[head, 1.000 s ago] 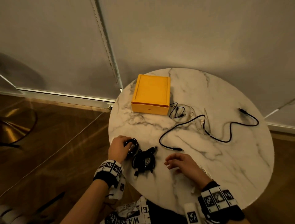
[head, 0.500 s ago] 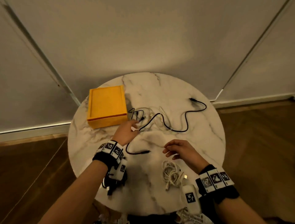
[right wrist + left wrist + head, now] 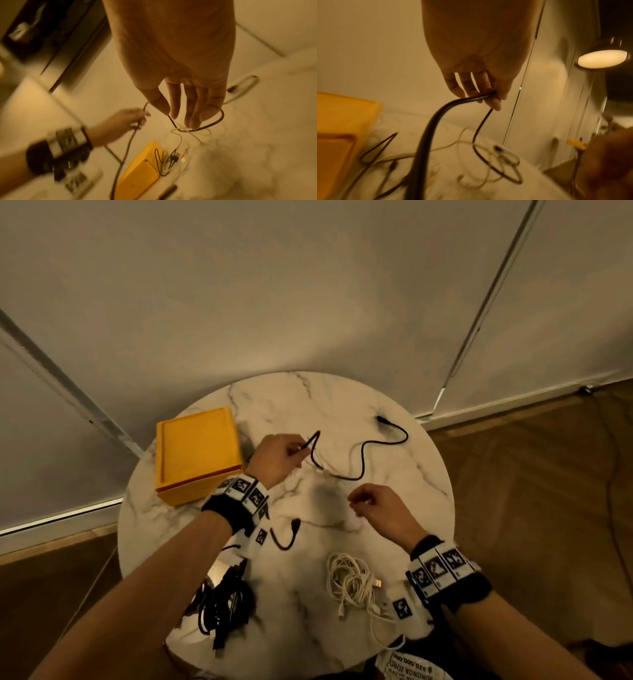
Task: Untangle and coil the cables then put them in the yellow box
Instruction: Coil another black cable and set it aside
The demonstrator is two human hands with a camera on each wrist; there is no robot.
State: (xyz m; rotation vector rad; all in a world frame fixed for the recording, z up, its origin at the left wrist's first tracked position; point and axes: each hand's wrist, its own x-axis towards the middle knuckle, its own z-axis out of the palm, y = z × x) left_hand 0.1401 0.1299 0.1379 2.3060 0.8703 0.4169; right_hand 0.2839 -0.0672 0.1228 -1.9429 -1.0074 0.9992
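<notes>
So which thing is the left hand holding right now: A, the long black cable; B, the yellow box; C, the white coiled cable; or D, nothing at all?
A: the left hand pinches the long black cable and lifts it off the table, as the left wrist view also shows; the white coiled cable lies untouched near the table's front edge and the yellow box sits apart.

A person is wearing a black wristband (image 3: 228,510) on the left forearm and another (image 3: 460,587) on the right. Each is carrying white tiles printed with black square markers, forearms bare.
</notes>
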